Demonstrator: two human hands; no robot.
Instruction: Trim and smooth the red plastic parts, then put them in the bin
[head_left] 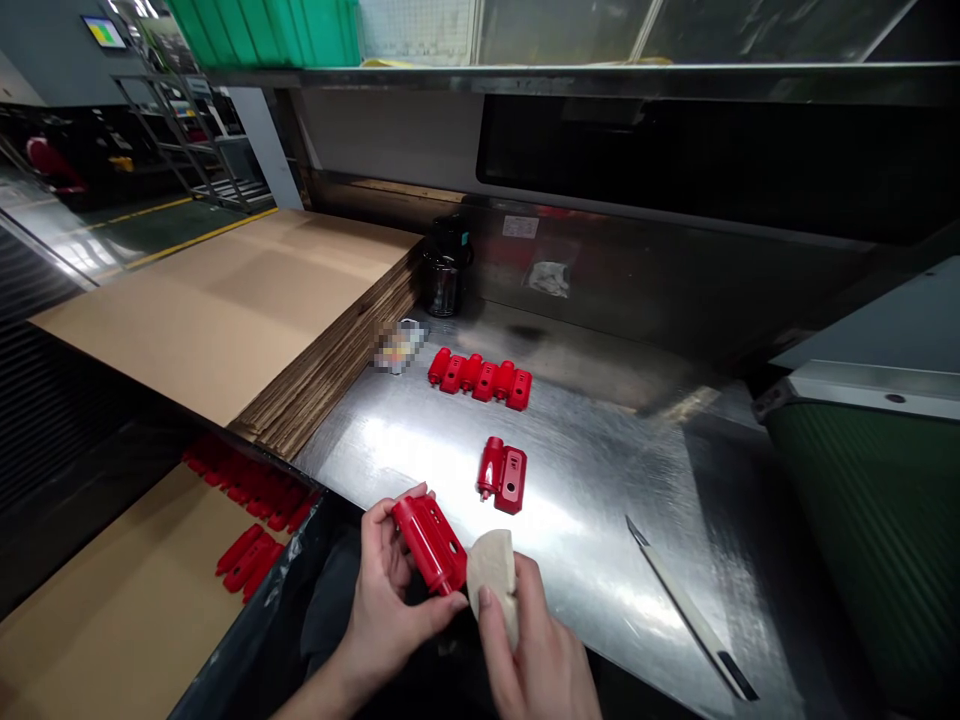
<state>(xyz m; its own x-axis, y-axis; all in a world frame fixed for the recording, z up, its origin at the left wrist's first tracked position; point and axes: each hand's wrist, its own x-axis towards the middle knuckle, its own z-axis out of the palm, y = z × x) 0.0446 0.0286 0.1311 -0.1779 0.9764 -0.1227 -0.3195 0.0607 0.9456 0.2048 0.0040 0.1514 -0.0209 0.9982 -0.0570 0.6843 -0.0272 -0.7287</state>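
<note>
A glossy red plastic housing, with a rounded barrel and a flat holed side, is tilted in the fingers of my left hand. My right hand pinches a pale beige cloth pad against the housing's lower right end, or just beside it; I cannot tell if they touch. Just beyond my hands, one similar red part lies on the metal table. A short row of the same red parts sits farther back.
A slim knife-like tool lies at the right. Stacked cardboard sheets fill the left, near a dark bottle. More red parts rest on cardboard at lower left. A green ribbed conveyor belt borders the right; a shelf hangs above.
</note>
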